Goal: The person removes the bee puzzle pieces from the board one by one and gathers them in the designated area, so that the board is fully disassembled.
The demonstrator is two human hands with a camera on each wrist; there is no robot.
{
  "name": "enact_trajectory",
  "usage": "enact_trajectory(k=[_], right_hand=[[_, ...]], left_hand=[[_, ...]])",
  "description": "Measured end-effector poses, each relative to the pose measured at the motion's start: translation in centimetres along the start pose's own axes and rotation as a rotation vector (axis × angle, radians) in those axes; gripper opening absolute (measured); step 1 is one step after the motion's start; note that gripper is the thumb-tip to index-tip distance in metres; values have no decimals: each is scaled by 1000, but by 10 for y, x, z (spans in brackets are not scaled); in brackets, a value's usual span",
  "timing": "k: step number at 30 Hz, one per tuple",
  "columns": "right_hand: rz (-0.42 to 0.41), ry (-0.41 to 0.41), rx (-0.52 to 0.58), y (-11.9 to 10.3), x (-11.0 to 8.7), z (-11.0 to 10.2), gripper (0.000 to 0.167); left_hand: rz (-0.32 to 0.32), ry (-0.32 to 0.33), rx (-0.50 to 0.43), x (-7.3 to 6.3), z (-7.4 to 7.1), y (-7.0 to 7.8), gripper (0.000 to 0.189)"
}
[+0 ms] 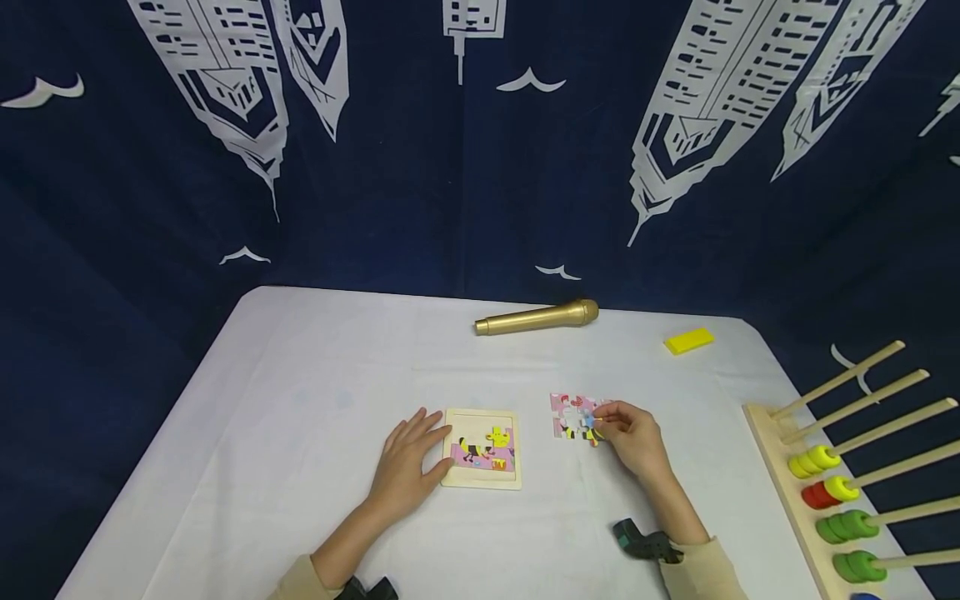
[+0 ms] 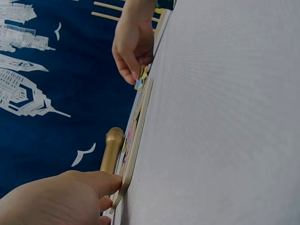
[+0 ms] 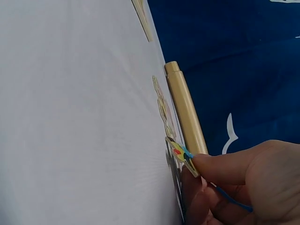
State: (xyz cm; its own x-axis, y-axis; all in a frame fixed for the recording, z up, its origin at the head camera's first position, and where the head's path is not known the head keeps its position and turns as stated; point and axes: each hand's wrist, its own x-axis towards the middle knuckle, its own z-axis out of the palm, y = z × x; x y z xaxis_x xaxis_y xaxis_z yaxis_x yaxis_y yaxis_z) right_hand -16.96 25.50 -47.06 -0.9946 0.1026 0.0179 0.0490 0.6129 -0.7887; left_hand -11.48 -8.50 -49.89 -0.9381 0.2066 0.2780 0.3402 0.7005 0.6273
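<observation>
A square wooden puzzle board lies on the table with a few pieces fitted along its bottom and right, showing a bee on pink. My left hand rests at the board's left side, fingers extended, with fingertips and thumb at its edge. To the right, my right hand pinches a puzzle piece between thumb and fingers; blue, yellow and red show on it. The piece is tilted just over a group of loose pink puzzle pieces, some of which the hand covers.
A gold microphone lies near the table's back edge, with a yellow block to its right. At the right edge stands a wooden peg rack with coloured rings. A dark printed curtain hangs behind the table.
</observation>
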Motion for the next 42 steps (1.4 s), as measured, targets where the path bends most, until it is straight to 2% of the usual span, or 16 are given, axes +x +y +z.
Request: enact_trajectory(k=[7,14,21,28,34,38,42], right_hand=[[-64,43,-70,0,-2,3,8],[-72,66,-140,0,-3,6,8],[-110,104,-162,4,-3,9,7],[-122,204,-143,3,-4,9,6],[-67,306,-93,0,-3,8,8],[-43,277,-53,-6,-5,9,14],[-78,167,-12,-20,-10,19,19]], left_hand=[[1,5,0,0,0,0,44],[3,7,-2,0,0,1,44],[6,5,1,0,-1,1,45],[2,2,5,0,1,-1,45],[3,4,4,0,0,-1,45],[3,6,-2,0,0,0,45],[1,5,-7,0,0,0,44]])
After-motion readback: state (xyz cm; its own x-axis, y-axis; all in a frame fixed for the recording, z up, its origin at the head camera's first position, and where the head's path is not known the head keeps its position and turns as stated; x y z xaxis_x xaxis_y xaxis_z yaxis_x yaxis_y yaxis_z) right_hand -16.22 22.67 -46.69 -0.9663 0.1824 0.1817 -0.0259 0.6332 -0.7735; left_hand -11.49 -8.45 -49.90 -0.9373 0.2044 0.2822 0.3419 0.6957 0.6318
